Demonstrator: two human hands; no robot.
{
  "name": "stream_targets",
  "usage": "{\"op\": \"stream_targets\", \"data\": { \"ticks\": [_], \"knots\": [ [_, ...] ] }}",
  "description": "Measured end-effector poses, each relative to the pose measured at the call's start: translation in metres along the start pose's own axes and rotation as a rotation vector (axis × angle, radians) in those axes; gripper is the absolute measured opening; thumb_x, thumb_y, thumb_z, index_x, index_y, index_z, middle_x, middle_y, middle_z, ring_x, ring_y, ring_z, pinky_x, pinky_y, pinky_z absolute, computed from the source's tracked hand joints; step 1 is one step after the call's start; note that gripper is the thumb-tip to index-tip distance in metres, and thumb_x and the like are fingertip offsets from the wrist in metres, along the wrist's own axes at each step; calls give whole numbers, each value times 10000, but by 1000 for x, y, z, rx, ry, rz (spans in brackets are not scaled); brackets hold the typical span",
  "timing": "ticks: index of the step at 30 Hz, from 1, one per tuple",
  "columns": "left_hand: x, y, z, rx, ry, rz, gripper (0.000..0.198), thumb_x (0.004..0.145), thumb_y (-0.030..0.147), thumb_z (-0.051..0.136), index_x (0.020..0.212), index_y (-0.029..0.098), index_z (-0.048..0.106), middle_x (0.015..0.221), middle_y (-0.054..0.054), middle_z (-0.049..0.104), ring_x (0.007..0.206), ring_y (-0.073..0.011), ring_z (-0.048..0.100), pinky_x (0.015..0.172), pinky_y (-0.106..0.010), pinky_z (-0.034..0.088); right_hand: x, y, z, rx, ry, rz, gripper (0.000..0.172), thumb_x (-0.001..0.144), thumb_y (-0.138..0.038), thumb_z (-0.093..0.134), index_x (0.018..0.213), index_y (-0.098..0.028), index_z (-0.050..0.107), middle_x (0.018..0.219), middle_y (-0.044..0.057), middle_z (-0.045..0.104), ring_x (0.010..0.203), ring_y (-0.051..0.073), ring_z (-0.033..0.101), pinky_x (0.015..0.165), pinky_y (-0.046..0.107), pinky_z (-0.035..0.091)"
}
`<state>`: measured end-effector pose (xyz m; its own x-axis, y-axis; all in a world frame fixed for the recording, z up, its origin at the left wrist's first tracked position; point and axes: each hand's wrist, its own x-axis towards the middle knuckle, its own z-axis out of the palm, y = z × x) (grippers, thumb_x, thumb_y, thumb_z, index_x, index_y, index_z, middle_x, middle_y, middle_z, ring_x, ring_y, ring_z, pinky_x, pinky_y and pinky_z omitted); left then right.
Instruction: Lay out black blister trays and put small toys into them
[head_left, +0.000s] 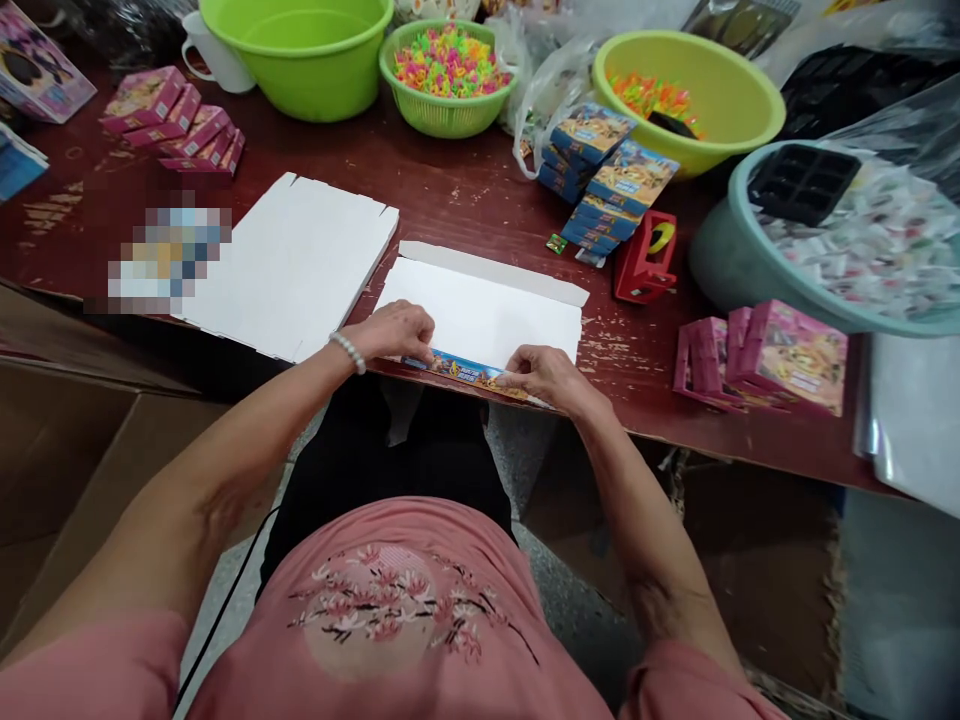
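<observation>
- Both hands grasp one flat carton blank (484,315). It lies white side up at the near edge of the wooden table (450,200), directly in front of the person.
- Left hand (394,330): fingers curled down onto the blank's near printed flap (457,370), clamping it.
- Right hand (547,375): fingertips closed on the same flap, further right.
- Handling, as a judgement: thin paperboard, light, stiff across its panels, pliant along the scored creases, and likely to slide on the tabletop. Hold it at the flap edge, hands spread apart.
- Adjacent: a second carton blank (292,265) lies just to the left, not touching. Blue printed boxes (607,175) are stacked beyond.
</observation>
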<state>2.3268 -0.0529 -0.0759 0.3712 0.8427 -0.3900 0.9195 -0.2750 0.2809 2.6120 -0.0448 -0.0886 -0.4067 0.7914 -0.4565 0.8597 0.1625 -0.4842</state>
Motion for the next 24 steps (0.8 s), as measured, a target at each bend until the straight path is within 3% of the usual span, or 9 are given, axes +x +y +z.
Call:
{"op": "stream_targets", "data": {
  "ticks": [4, 8, 12, 15, 17, 19, 21, 24],
  "knots": [
    [42, -1, -18, 88, -108, -215, 448, 572, 482, 961, 844, 186, 763, 921, -104, 754, 888, -301, 686, 758, -372, 470, 8, -1, -5, -155, 111, 140, 258, 832, -435, 833, 918, -228, 705, 1022, 35, 719, 926, 223, 652, 705, 321, 403],
    [49, 1, -15, 61, -123, -269, 582, 512, 525, 978, 950, 214, 753, 1045, -103, 760, 974, -325, 693, 861, -417, 486, 11, -15, -3, -251, 115, 78, 354, 820, -409, 848, 1099, -253, 695, 1217, 77, 657, 1097, 271, 615, 807, 357, 455],
    [22, -13, -5, -37, 15, -180, 593, 600, 585, 910, 1025, 211, 734, 1115, -96, 748, 1030, -304, 678, 838, -363, 490, 24, -52, 19, -299, 139, -106, 435, 814, -420, 852, 1182, -256, 688, 1223, 88, 674, 1125, 291, 608, 797, 337, 445],
    [-7, -40, -2, -233, 179, -61, 445, 873, 579, 687, 1070, 183, 731, 1070, -76, 741, 955, -236, 681, 800, -313, 508, 24, -77, 41, -296, 164, -248, 209, 927, -348, 735, 1104, -240, 708, 1130, 71, 725, 1010, 250, 648, 716, 309, 389],
    [-28, -62, -1, -233, 357, -12, 340, 1007, 389, 518, 1127, 143, 720, 1095, -93, 731, 969, -211, 673, 846, -314, 525, 13, -81, 48, -301, 155, -321, 89, 970, -278, 673, 1040, -238, 712, 1110, 50, 741, 983, 224, 655, 716, 310, 365],
    [-50, -80, 0, -38, 479, 13, 354, 984, 137, 468, 1263, 126, 685, 1258, -130, 700, 1155, -237, 637, 990, -373, 509, -3, -76, 47, -329, 179, -415, 49, 983, -250, 663, 995, -231, 707, 1096, 38, 747, 993, 216, 647, 745, 324, 354],
    [-72, -90, 5, 206, 479, 16, 597, 871, -26, 522, 1428, 170, 608, 1499, -161, 579, 1408, -331, 494, 1133, -523, 422, -22, -65, 42, -369, 259, -536, 62, 988, -256, 669, 951, -218, 703, 1026, 40, 752, 966, 217, 630, 768, 346, 339],
    [-100, -88, 16, 383, 443, 66, 831, 815, -50, 638, 1563, 271, 476, 1711, -152, 334, 1577, -445, 245, 1193, -701, 279, -44, -49, 32, -387, 428, -737, 144, 1021, -271, 619, 920, -221, 708, 930, 34, 760, 883, 210, 592, 789, 378, 313]
  ]
}}
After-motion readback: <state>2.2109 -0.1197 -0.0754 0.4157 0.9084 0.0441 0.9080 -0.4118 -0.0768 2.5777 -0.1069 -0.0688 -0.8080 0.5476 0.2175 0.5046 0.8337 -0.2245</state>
